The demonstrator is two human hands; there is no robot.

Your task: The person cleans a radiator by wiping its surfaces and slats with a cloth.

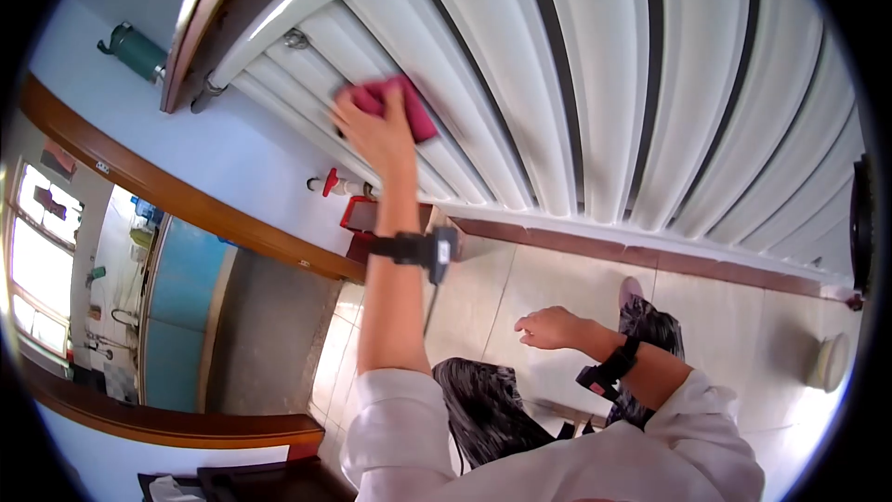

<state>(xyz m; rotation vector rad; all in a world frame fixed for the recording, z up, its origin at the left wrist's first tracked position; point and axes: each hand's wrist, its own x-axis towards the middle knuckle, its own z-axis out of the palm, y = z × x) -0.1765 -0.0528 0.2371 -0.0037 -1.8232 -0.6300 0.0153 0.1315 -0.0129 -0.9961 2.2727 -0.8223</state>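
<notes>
My left hand (pixel 376 130) presses a dark red cloth (pixel 415 112) against the white slats of a radiator (pixel 520 84). Its fingers and thumb are bent around the cloth, which lies across the slats near the radiator's left end. Lower down and to the right, my right hand (pixel 553 327) hangs in the air over the tiled floor, away from the radiator. Its fingers are loosely curled, partly apart, and nothing shows in them. Each wrist wears a black strap with a small device.
A red-handled valve (pixel 331 182) is on the wall beside the radiator's left end. A green bottle-like object (pixel 137 53) is at the upper left. Past a wooden door frame (pixel 186 195) lies a room with blue cabinets (pixel 181 297). A round pale object (pixel 829 362) stands at the right.
</notes>
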